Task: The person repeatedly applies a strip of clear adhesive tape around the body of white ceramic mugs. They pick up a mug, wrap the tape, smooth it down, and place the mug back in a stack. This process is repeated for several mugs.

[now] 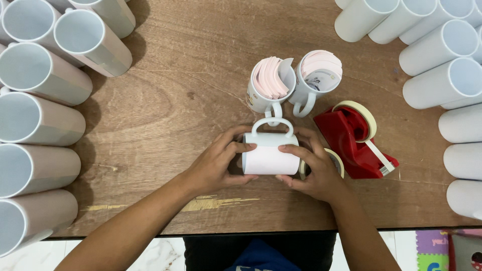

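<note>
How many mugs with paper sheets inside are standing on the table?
2. One mug with sheets stands above the person's hands, and the second stands just right of it, touching or nearly touching. Both are beside the red tape dispenser.

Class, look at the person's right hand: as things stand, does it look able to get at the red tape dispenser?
Probably yes. The right hand rests on the white mug, and the red tape dispenser sits just beside it on the table, with only a loose tape roll partly under the hand between them.

Mug [270,153] at centre: plain white, white wrap. Tape dispenser [351,140] at 3 o'clock: red, cream tape roll. Mugs [37,120] at 9 o'clock: white rims, pale pink sides. Bench [191,65]: brown wood grain. Paper stack [268,78] at 12 o'clock: pink.
</note>
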